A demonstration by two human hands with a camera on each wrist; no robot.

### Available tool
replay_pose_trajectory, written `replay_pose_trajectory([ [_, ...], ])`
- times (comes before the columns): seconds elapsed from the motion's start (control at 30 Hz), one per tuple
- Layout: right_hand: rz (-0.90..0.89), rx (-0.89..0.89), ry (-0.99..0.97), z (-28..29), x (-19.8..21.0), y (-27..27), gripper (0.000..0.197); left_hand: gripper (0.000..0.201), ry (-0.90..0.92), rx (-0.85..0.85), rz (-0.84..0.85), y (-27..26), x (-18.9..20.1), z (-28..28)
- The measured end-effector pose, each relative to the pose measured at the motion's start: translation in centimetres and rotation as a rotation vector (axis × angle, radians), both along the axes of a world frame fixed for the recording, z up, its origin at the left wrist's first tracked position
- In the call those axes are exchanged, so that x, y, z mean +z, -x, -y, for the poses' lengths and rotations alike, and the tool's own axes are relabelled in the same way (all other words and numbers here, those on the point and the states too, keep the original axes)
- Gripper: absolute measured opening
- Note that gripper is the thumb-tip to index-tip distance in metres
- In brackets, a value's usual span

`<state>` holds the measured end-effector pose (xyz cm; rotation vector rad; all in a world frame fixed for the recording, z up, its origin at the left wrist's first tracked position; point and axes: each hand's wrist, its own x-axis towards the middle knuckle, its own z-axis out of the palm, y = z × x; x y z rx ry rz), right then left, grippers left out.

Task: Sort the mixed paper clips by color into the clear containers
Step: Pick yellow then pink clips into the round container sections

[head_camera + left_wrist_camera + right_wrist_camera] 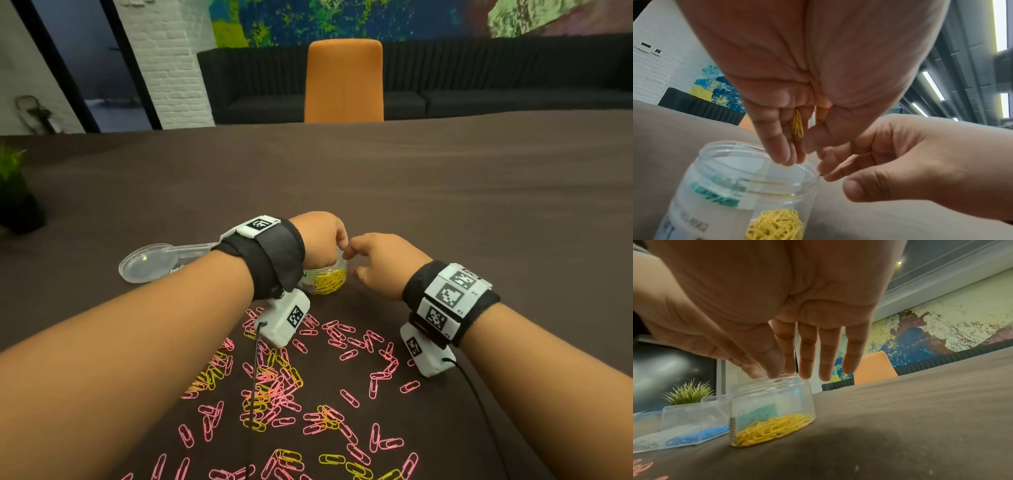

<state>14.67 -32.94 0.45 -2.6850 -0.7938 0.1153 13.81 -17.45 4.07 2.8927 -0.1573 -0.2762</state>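
A clear round jar [329, 281] with yellow paper clips [772, 426] on its bottom stands open on the brown table. My left hand [323, 240] hovers over its mouth with fingers pointing down, and its curled fingers [777, 146] hold a few yellow clips [797, 125]. My right hand [375, 263] is just right of the jar [772, 402]. Its straight fingers [825, 363] reach over the rim and hold nothing. Pink and yellow clips [291, 387] lie scattered on the table in front of me.
The jar's clear lid [147, 263] lies to the left. Left of the jar stand more clear containers, one holding blue clips [694, 435]. A potted plant [13, 192] is at the far left and an orange chair [344, 82] across the table.
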Motion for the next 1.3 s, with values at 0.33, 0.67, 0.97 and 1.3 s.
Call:
replay_pose_trajectory([
  [0.33, -0.014, -0.019, 0.057, -0.2, 0.7, 1.0, 0.038, 0.042, 0.192, -0.017, -0.025, 0.4, 0.0, -1.5],
  [0.67, 0.152, 0.040, 0.108, -0.3, 0.5, 2.2, 0.036, 0.017, 0.441, 0.070, 0.126, 4.1, 1.7, -7.9],
  [0.97, -0.024, 0.453, 0.292, -8.5, 0.3, 7.1, 0.011, 0.011, -0.045, 0.035, -0.190, 12.1, -3.2, -14.4],
  [1.3, -0.030, 0.523, 0.387, -9.3, -1.7, 7.2, 0.019, 0.029, -0.036, 0.069, -0.085, 12.9, -5.0, -14.9],
])
